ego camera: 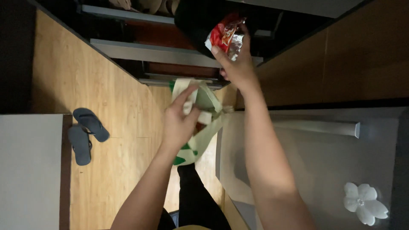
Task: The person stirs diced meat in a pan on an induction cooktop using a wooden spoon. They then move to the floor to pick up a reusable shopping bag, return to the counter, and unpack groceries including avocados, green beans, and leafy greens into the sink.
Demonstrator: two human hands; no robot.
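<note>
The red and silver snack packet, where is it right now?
In the head view, the red and silver snack packet is top centre, held up in the right hand above the green and cream bag that the left hand grips.

lower left: pair of dark grey flip-flops point(85, 134) on wooden floor point(76, 76). lower right: white flower-shaped object point(364, 202) on grey glass surface point(324, 162). top centre: dark open shelves with metal rails point(153, 53).
</note>
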